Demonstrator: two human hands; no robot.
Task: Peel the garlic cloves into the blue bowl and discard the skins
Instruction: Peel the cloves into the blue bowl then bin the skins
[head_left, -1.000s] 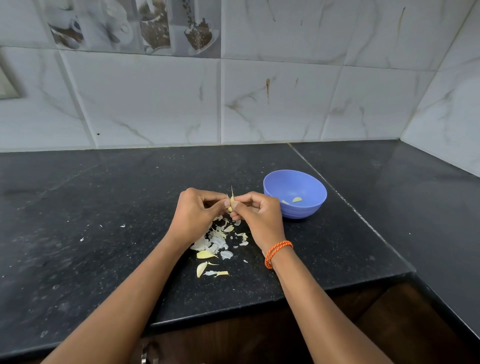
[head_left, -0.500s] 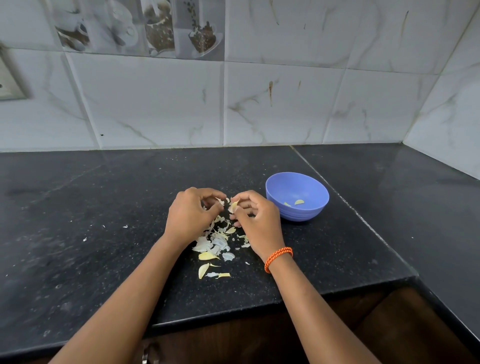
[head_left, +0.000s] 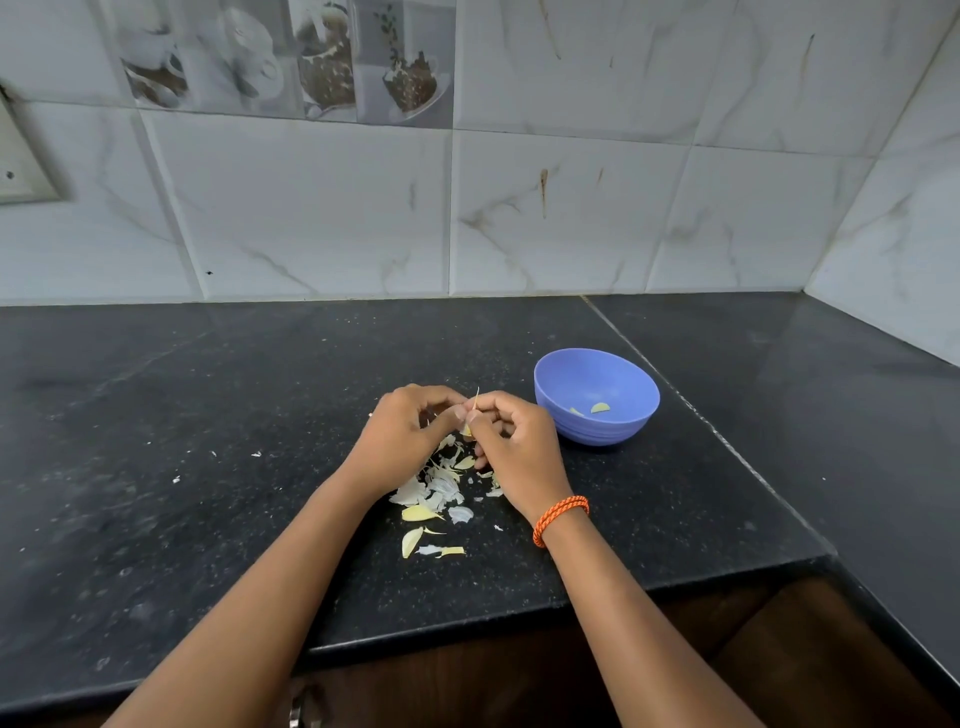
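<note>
Both hands meet over the dark bench (head_left: 208, 467), fingers (head_left: 460, 413) of each curled in and pinching one garlic clove (head_left: 466, 429) between them. The left hand (head_left: 402, 434) steadies it while the right hand (head_left: 511, 441) grips from the other side; a thin strip of skin (head_left: 476, 399) stands up between the thumbs. To peel it well, I judge the left should hold the clove firm at its base while the right draws that loose strip down along its length, so the skin comes away whole and drops onto the heap.

Directly below the hands lies the pile of skins (head_left: 434, 488), with a few pale pieces nearer the bench edge. Just right of the right hand stands the blue bowl (head_left: 597, 431), holding two small peeled cloves (head_left: 599, 408) at its bottom.
</note>
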